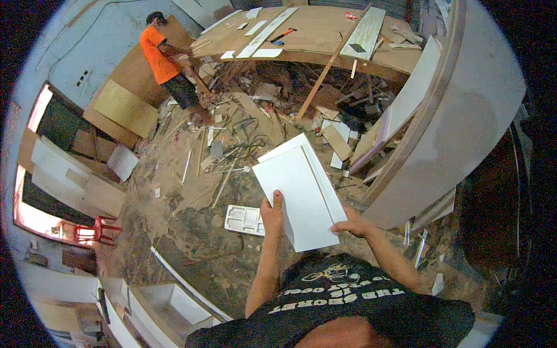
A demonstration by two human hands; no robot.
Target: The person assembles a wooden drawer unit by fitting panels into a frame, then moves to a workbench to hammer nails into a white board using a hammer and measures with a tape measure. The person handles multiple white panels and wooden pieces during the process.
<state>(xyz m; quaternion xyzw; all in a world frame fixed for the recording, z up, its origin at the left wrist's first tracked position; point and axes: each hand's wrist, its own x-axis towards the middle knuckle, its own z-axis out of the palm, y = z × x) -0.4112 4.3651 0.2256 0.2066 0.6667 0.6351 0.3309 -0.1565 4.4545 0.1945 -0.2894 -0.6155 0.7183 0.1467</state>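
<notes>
Two white boards (299,197), flat and rectangular, lie one over the other in front of my body, the lower one showing along the far and right edges. My left hand (272,213) grips their left edge, thumb on the white face and fingers out of sight beneath. At the lower right corner my right hand (352,223) pinches the edge, thumb on top. Just left of my left hand, a white moulded tray (243,220) with compartments rests on the floor.
A person in an orange shirt (158,58) stands at the far left by a large wooden worktable (316,26), which bears a hammer (282,38) and white strips. Scrap wood litters the floor. Tall panels (447,110) lean at the right; a red chair (100,231) and white cabinet frames (174,307) are at left.
</notes>
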